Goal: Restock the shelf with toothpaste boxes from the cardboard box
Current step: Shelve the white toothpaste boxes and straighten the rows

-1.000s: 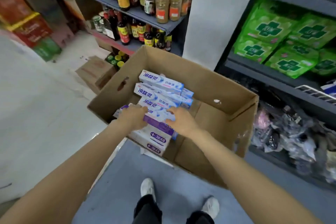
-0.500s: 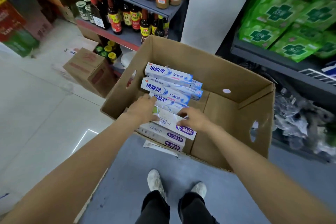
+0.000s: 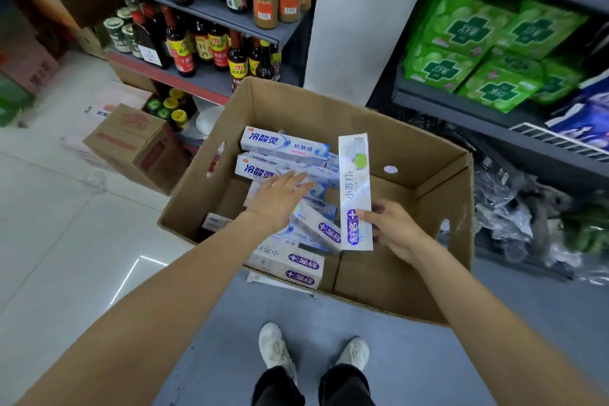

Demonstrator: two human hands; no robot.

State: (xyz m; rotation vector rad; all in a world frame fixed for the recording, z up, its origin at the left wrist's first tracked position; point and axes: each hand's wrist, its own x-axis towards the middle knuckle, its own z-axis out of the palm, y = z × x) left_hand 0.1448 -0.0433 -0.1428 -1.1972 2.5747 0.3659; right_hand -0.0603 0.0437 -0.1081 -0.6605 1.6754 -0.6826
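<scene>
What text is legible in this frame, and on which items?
"冷酸灵" and "抗敏感": far toothpaste box in the cardboard box.
"冷酸灵": next blue box.
"小苏打": holographic box pinched by the right hand.
Bottle labels, green packs: too blurred.

We see even, bright overhead shop light, with a thin white glare streak on the glossy pale floor tiles [image 3: 59,241] and iridescent sheen on the silver holographic toothpaste box [image 3: 355,188]. Wide-angle distortion bends the dark metal shelf [image 3: 461,105] at our right edge. Motion blur softens the green packets [image 3: 487,43] and corners.
</scene>
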